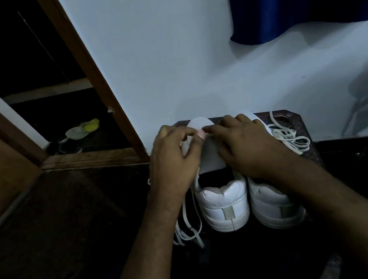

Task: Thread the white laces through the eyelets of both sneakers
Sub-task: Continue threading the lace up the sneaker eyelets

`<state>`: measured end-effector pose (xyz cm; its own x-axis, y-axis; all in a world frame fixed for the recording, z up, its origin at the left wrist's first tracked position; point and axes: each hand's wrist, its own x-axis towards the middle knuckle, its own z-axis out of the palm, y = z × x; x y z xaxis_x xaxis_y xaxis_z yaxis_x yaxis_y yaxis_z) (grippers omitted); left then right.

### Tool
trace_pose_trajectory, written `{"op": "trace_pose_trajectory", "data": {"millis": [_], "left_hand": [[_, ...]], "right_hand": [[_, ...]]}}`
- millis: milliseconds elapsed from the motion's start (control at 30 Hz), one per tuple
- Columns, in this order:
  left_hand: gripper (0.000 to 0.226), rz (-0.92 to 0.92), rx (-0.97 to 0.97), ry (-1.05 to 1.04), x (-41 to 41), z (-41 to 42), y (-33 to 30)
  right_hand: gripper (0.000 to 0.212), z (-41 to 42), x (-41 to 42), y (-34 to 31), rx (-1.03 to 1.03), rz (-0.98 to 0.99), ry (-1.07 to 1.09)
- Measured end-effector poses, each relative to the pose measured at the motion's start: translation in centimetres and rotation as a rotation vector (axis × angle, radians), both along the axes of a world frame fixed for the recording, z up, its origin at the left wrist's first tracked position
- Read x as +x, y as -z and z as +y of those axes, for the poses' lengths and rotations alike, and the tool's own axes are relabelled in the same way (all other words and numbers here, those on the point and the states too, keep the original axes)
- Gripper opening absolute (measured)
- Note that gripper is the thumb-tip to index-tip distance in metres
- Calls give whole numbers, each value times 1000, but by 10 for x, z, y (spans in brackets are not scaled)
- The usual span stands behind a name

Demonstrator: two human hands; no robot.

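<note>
The head camera is looking forward and down from close above, the white wall lying toward twelve o'clock

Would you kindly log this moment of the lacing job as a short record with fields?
surface: small dark table against a white wall
left sneaker: white, heel toward the camera, both hands over its tongue
right sneaker: white, beside the first, partly under the right forearm
left hand: fingers curled at the eyelet area, pinching something small; lace not clearly seen in the pinch
right hand: fingers curled, meeting the left hand's fingertips
lace in use: hangs loose on the left sneaker's left side
spare lace: loose pile at the table's right
</note>
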<state>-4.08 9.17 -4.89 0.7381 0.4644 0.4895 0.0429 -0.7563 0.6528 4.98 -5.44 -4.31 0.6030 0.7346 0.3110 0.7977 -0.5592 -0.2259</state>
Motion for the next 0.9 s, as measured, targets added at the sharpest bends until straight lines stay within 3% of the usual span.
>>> {"op": "trace_pose_trajectory", "data": {"millis": [100,233,367,467,533,667,767,833,900], "left_hand": [[16,143,-7,35,1,3,4],[17,162,-216,29,3,8,7],[17,146,-366,32,4,12,10],[23,126,-438,47,4,13,10],[24,121,-467,63,5,13,9],[25,111,-506,87,5,11,8],[23,109,-499,89,4,10,8],[21,111,-492,92,4,10,8],[16,95,-473,64,5,11,9]], "right_hand": [[70,-1,0,1,-41,-52,-9],[48,0,3,6,-17,-44,22],[59,4,9,5,400,212,24],[53,2,10,2,566,178,60],[43,2,9,1,533,158,18],[58,3,5,-1,188,81,-86],[35,5,7,2,54,-62,-102],[28,6,7,2,230,44,-198],[26,6,5,0,599,303,-340]]}}
